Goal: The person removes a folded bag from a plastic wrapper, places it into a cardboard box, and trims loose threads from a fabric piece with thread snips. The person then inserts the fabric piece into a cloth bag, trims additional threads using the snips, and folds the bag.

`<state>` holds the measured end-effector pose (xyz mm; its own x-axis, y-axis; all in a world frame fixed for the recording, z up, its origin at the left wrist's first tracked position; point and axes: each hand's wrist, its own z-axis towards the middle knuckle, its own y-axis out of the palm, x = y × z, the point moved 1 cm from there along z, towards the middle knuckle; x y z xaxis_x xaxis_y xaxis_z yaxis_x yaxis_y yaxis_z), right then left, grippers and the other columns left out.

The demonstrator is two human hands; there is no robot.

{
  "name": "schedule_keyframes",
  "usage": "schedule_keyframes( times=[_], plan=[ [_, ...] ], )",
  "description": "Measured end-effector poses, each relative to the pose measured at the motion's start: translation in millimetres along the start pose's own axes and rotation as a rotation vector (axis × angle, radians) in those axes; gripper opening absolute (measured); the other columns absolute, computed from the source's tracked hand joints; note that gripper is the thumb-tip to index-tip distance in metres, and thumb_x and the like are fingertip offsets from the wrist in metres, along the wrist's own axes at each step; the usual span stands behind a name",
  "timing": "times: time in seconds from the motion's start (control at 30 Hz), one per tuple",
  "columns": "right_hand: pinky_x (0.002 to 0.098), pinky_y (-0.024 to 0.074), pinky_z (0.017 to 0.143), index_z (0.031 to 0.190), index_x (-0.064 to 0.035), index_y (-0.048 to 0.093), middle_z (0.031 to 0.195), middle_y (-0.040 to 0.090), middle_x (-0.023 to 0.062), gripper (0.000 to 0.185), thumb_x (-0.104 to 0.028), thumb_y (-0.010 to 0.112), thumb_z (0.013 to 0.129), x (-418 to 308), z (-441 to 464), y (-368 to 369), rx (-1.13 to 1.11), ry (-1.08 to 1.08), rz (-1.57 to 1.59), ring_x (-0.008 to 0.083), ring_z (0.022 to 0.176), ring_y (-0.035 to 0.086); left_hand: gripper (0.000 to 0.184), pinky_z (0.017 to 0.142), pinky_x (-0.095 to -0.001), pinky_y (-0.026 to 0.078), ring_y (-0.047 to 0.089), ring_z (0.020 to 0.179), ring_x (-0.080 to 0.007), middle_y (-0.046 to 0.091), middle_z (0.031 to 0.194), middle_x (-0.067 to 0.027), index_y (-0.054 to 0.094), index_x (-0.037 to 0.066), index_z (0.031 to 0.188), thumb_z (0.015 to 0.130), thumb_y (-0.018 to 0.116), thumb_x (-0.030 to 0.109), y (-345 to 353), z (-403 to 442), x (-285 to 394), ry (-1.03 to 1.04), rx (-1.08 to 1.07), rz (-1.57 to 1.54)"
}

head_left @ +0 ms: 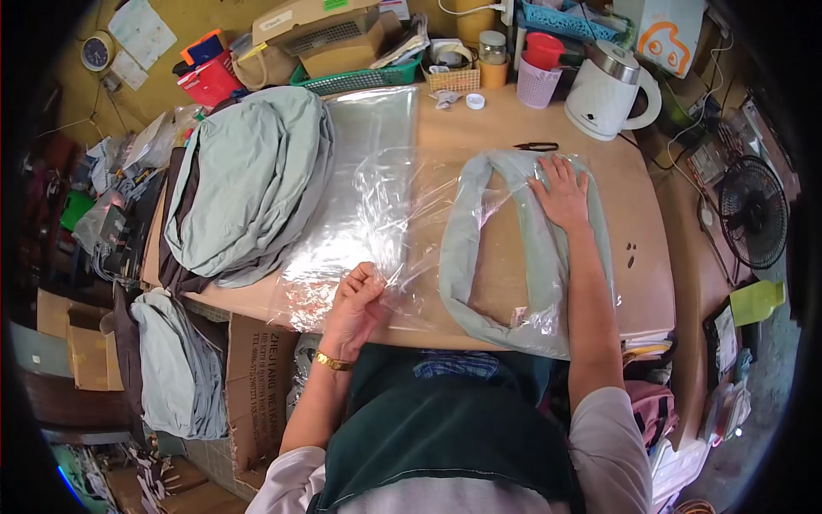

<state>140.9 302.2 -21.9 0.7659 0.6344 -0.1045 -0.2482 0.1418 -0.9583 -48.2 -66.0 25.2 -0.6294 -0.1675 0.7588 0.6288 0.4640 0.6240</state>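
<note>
A pale grey-green ring of fabric (458,248) lies on the table inside a clear plastic bag (419,206). My left hand (355,308), with a gold watch at the wrist, pinches the bag's edge left of the ring. My right hand (563,193) lies spread on the upper right part of the bagged fabric. Further left, flat clear plastic sheets (372,128) rest on the table. Beside them is a large pile of pale grey-green and dark fabric (248,180).
Small scissors or snips (536,146) lie beyond my right hand. Along the back stand a green basket (355,79), a pink cup (538,84) and a white kettle (603,92). A black fan (753,210) is at the far right. More fabric (175,368) hangs at the lower left.
</note>
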Motion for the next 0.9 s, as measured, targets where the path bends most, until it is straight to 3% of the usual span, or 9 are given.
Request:
schedule_keyframes(
  times=[0.03,0.17,0.37,0.5,0.57,0.63,0.77,0.83,0.9],
  plan=[
    [0.0602,0.0182,0.114,0.143,-0.0184,0.044,0.152,0.038,0.0104,0.059,-0.054,0.046,0.095,0,-1,0,0.002,-0.007,-0.003,0.0289,0.142,0.03,0.024,0.077,-0.0222,0.048,0.06,0.085,-0.0086,0.065,0.097,-0.0009,0.059,0.002,0.112,0.089,0.067,0.006,0,-6,3,-0.106,0.1,0.051],
    [0.0599,0.0172,0.114,0.143,-0.0197,0.043,0.152,0.037,0.0097,0.059,-0.054,0.045,0.095,-1,0,-3,-0.024,0.003,0.001,0.0284,0.143,0.03,0.037,0.08,-0.0234,0.05,0.063,0.091,-0.0108,0.067,0.102,-0.0038,0.057,-0.002,0.118,0.085,0.072,0.008,-41,-14,-1,-0.319,-0.137,0.131],
    [0.0592,0.0149,0.115,0.144,-0.0227,0.042,0.154,0.036,0.0086,0.058,-0.054,0.044,0.096,1,0,-1,-0.038,0.006,0.01,0.0276,0.144,0.028,0.022,0.058,-0.0218,0.047,0.061,0.074,-0.0096,0.063,0.084,-0.0021,0.057,0.01,0.106,0.088,0.066,-0.001,-31,-25,30,-0.136,0.092,0.052],
    [0.0593,0.015,0.115,0.145,-0.0232,0.041,0.154,0.035,0.0083,0.058,-0.054,0.044,0.096,2,-1,0,-0.043,0.009,-0.004,0.0274,0.144,0.028,0.012,0.056,-0.0187,0.042,0.055,0.066,-0.0068,0.054,0.074,0.0014,0.055,0.01,0.096,0.091,0.064,0.004,-97,-39,59,0.318,0.276,0.449],
    [0.0593,0.0153,0.115,0.144,-0.0232,0.041,0.154,0.035,0.0082,0.057,-0.054,0.044,0.096,1,0,-1,-0.034,0.012,-0.009,0.0274,0.144,0.028,0.008,0.061,-0.0189,0.044,0.056,0.071,-0.0073,0.057,0.079,-0.0001,0.056,0.007,0.095,0.093,0.063,0.006,-96,-51,93,0.706,0.688,0.759],
    [0.0594,0.0159,0.115,0.144,-0.0229,0.043,0.153,0.036,0.0082,0.057,-0.053,0.045,0.096,-3,0,-4,-0.035,0.019,-0.001,0.0275,0.143,0.029,0.013,0.066,-0.0215,0.047,0.059,0.076,-0.0101,0.06,0.085,-0.0031,0.058,0.005,0.101,0.093,0.064,0.012,-50,-42,113,0.723,0.627,0.901],
    [0.0594,0.0166,0.115,0.143,-0.0224,0.044,0.152,0.037,0.008,0.056,-0.053,0.045,0.096,-5,0,-8,-0.027,0.008,0.0,0.0275,0.142,0.03,0.057,0.077,-0.0337,0.052,0.065,0.095,-0.0239,0.066,0.107,-0.0156,0.055,-0.002,0.129,0.091,0.067,0.038,10,41,90,0.592,0.413,1.301],
    [0.059,0.0168,0.114,0.143,-0.0219,0.043,0.153,0.036,0.0079,0.057,-0.053,0.046,0.095,-2,0,-5,-0.03,0.006,0.027,0.0276,0.142,0.03,0.045,0.07,-0.0308,0.052,0.066,0.083,-0.0204,0.069,0.096,-0.0118,0.064,-0.002,0.116,0.089,0.068,0.034,8,98,68,0.273,0.12,1.228],
    [0.0587,0.0166,0.115,0.143,-0.0216,0.043,0.153,0.036,0.0079,0.057,-0.052,0.046,0.095,-1,-2,-7,-0.042,0.005,0.037,0.0277,0.142,0.03,0.038,0.066,-0.0293,0.051,0.064,0.076,-0.0172,0.069,0.09,-0.0091,0.067,-0.001,0.11,0.089,0.069,0.03,-4,113,77,0.379,0.171,1.145]
  ],
)
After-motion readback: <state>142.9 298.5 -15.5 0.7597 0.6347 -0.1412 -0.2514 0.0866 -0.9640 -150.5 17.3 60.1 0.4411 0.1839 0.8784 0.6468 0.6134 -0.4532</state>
